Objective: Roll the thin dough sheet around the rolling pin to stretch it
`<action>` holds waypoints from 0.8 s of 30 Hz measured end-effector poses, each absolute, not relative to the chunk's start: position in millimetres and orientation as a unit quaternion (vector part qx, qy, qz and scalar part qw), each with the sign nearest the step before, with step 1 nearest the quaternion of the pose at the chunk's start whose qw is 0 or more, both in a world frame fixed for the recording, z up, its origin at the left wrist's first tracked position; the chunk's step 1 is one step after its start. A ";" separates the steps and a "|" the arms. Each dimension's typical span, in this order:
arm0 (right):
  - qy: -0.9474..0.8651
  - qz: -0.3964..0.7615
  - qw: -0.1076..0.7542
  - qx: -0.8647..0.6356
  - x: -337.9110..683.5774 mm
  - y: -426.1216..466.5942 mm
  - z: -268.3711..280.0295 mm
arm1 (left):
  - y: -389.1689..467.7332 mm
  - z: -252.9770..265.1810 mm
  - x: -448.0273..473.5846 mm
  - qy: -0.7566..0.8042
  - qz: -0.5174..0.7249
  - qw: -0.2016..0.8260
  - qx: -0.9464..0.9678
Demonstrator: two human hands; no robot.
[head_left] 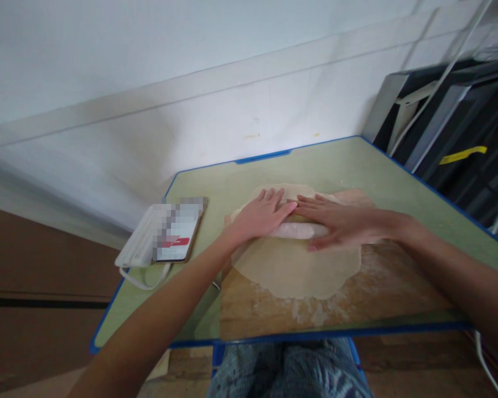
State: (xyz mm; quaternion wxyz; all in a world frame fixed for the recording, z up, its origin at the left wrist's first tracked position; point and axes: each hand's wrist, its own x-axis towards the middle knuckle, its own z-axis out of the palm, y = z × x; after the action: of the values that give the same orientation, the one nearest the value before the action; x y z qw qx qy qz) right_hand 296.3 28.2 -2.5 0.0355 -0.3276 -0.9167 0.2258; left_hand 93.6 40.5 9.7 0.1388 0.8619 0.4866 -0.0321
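Note:
A wide, thin sheet of dough [302, 271] lies on a floured wooden board [249, 315]. Across it runs a pale rolling pin [297, 230], whitish on its surface; I cannot tell whether dough is wrapped round it. Over the pin's left part rests my left hand [263, 214], palm down, fingers stretched forward onto the dough. My right hand [336, 220] lies on the right part, fingers extended toward the left hand and thumb apart on the near side. The fingertips of the two hands nearly meet. Both ends of the pin are hidden under the hands.
The green table [327, 157] has a blue rim. Left of the board lie a phone [180, 232] and a white device [139, 240] with a cable [145, 284]. A white wall [232, 121] stands behind; dark panels [452, 121] lean at the right.

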 end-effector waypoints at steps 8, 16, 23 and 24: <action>-0.920 0.230 0.043 -0.313 298.1 28.8 -3.0 | 36.7 6.0 92.9 0.474 -0.008 0.109 0.874; -0.920 0.232 0.016 -0.316 298.2 33.4 1.9 | 69.5 1.1 95.7 0.469 -0.005 0.089 0.879; -0.925 0.210 0.023 -0.317 294.0 26.0 -2.6 | 17.8 6.6 92.9 0.511 0.055 0.039 0.857; -0.925 0.211 0.028 -0.316 294.6 26.3 -3.3 | 19.2 7.4 94.0 0.515 0.044 0.050 0.854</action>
State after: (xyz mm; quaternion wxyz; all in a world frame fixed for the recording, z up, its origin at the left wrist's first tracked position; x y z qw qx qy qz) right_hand 294.6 26.3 -3.3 0.0282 -0.3156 -0.9246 0.2114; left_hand 94.0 19.2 7.4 0.0498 0.8544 0.5153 0.0438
